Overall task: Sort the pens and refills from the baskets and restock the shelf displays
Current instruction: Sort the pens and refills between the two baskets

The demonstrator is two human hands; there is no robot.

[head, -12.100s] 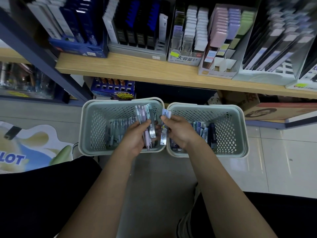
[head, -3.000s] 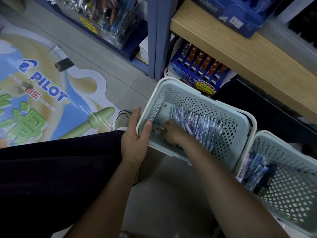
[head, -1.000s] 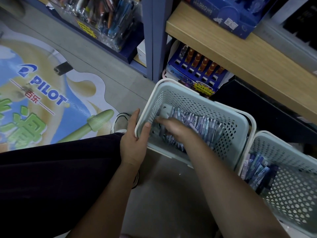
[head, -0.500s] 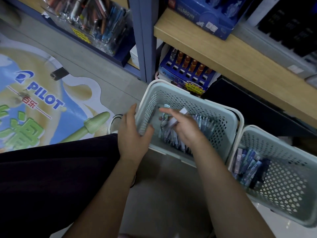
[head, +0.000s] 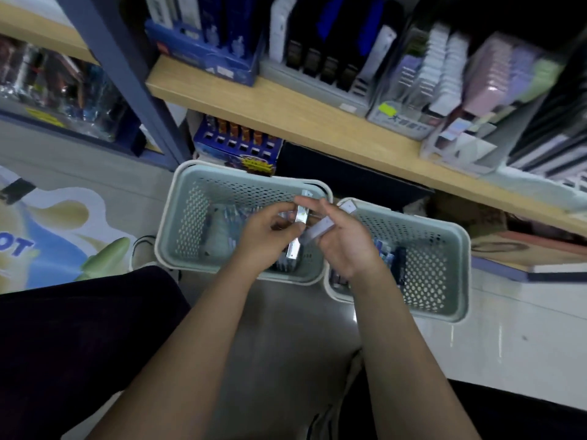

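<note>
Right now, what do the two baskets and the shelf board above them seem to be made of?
Left basket and right basket: likely moulded plastic, pale grey-green, matte, with perforated walls and thick rounded rims. Shelf board: wood or wood-look laminate, light tan and smooth, with faint grain; the blur leaves open which one.

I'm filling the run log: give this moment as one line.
left hand: holds slim packet | right hand: holds pale packet | both above left basket | right basket: stocked
</note>
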